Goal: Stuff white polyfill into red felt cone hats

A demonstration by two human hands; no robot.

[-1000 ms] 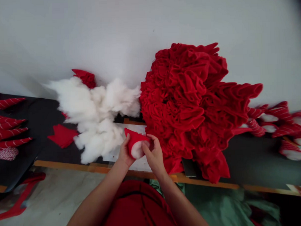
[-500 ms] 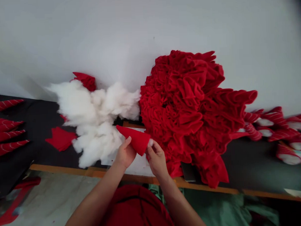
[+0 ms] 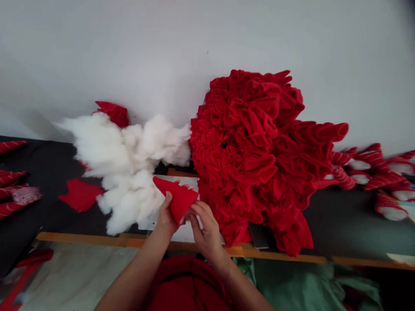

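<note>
A red felt cone [image 3: 175, 198] points up and to the left between both hands. My left hand [image 3: 166, 217] grips its left side with the thumb on the felt. Closed fingers of my right hand [image 3: 204, 230] hold its wide end from the right. Just to the left lies a heap of white stuffing [image 3: 126, 158]. Close on the right rises a big pile of empty red felt cones [image 3: 258, 153].
Red-and-white striped cones [image 3: 6, 192] lie at the left on the black table [image 3: 349, 223]. Stuffed striped cones [image 3: 381, 172] lie at the right. A flat red felt piece [image 3: 80, 195] is left of the stuffing. An orange edge strip [image 3: 286, 258] runs along the table's front edge.
The cone's white-filled opening faced me a second ago. It has since turned so only red felt shows, and both hands have shifted slightly left and down with it.
</note>
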